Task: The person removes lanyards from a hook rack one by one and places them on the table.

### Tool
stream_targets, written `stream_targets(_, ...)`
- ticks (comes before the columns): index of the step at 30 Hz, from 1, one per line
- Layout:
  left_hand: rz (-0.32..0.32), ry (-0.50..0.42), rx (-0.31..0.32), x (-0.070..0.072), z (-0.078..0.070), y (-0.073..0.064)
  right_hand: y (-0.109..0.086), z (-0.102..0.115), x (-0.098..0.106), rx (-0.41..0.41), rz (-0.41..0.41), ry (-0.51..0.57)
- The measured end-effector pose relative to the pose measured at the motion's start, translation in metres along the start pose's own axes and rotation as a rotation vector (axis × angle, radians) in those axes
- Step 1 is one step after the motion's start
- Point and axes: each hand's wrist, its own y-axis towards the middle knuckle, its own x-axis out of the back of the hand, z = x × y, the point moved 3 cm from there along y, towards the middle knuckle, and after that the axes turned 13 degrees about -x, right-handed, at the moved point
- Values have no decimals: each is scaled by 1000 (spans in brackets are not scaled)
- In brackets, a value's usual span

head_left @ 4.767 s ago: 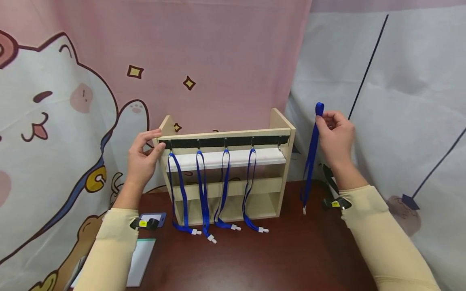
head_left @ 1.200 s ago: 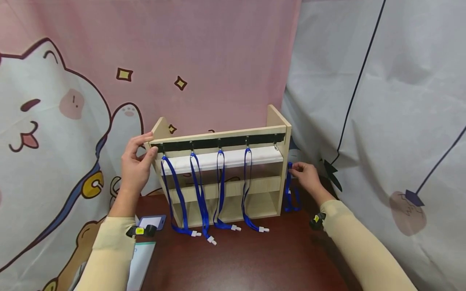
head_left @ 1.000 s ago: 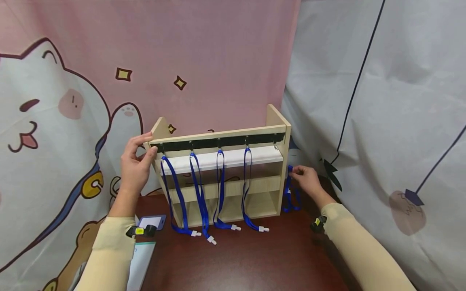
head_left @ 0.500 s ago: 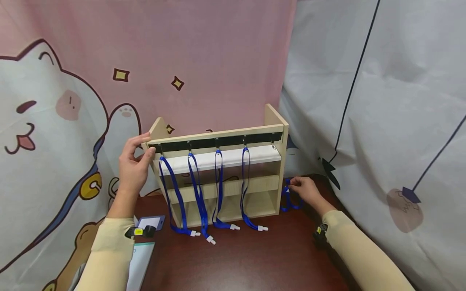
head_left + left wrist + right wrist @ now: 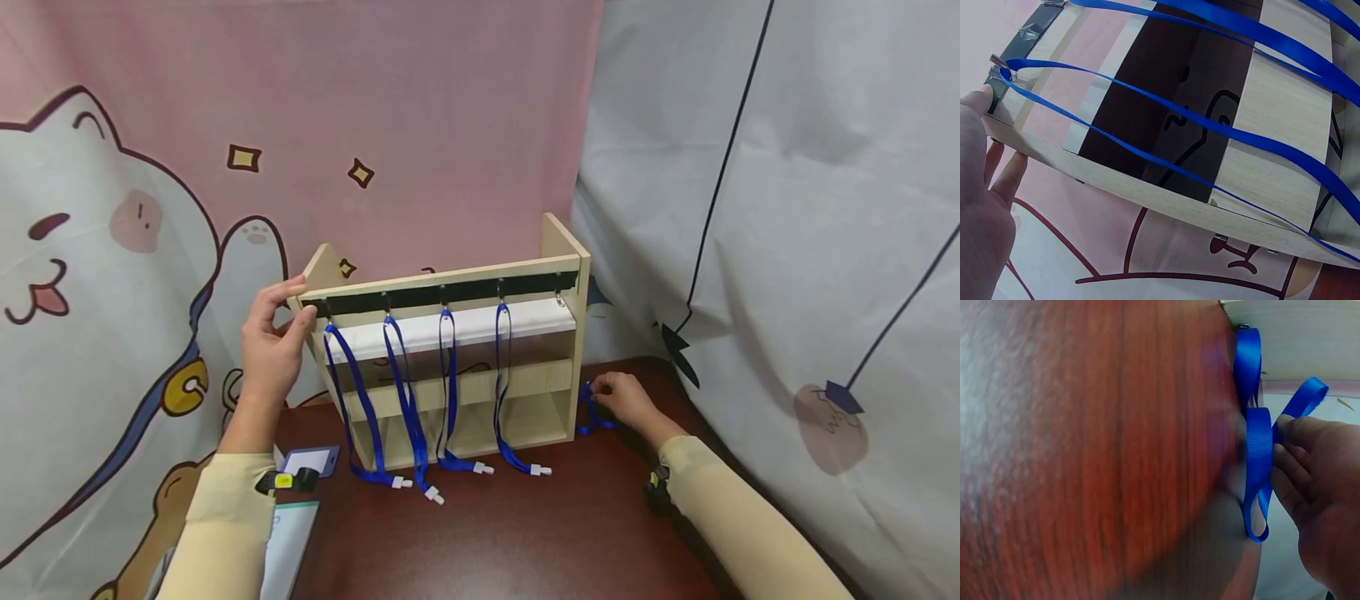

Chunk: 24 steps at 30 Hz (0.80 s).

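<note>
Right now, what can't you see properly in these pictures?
White pad: head view, writing too small, rest behind the left sleeve or past the bottom edge.
Blue card: head view, any writing too small.
Held strap: head view, partly hidden behind the right hand.

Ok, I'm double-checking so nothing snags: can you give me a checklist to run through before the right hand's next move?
1. Left hand grips the wooden rack at its upper left corner: ok.
2. Right hand pinches the loose lanyard: ok, low beside the rack's right side.
3. Loose lanyard's strap hangs straight: not ok, it bends into loops.
4. Loose lanyard's clip in clear sight: cannot tell where it lies, as no view shows it plainly.
5. Four hanging lanyards spread along the rack's front: ok.
6. Rightmost hook free of a lanyard: ok.
</note>
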Motion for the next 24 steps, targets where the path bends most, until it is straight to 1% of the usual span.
stream_targets(3, -1, 8, 10, 0, 1, -1, 0, -3, -1, 21, 7, -33)
stream_targets(8, -5, 24, 15, 0, 2, -1, -1, -5, -1, 35, 27, -40)
stream_targets(9, -6, 27, 16, 0, -1, -1, -1, -5, -1, 37, 30, -41)
stream_targets(13, -7, 30, 15, -3, -24, 1, -2, -3, 1, 25, 35, -23)
stream_targets(15, -8, 25, 14, -3, -24, 2, -4, -2, 2, 12, 31, 2)
stream_targets(16, -7, 24, 12, -3, -22, 1, -6, -1, 2, 2, 29, 15)
stream_targets(17, -6, 20, 11, -3, -18, 1, -7, -1, 3, -9, 24, 31)
stream_targets(20, -7, 18, 4, -2, -1, -1, -11, 2, 9, -43, -20, 76)
stream_targets(22, -11, 13, -5, -2, 1, -1, -14, 5, 14, -78, -82, 112)
stream_targets(24, -18, 10, -14, -2, 1, -1, -19, 11, 20, -125, -168, 165)
